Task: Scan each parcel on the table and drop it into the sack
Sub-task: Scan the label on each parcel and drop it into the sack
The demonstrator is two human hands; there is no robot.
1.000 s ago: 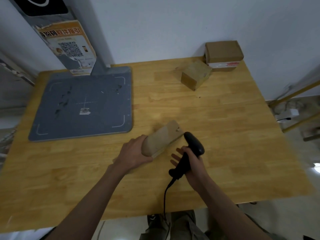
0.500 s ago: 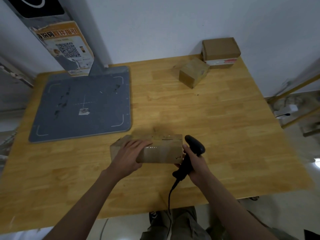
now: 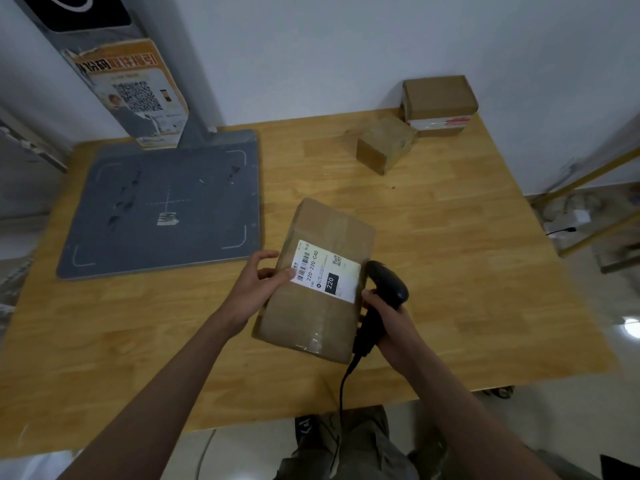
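Left hand grips the stiff, likely light parcel by its edge; right hand holds the scanner.

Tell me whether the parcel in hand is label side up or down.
Label side up: the parcel shows its white shipping label with barcode on the top face, held by the left hand.
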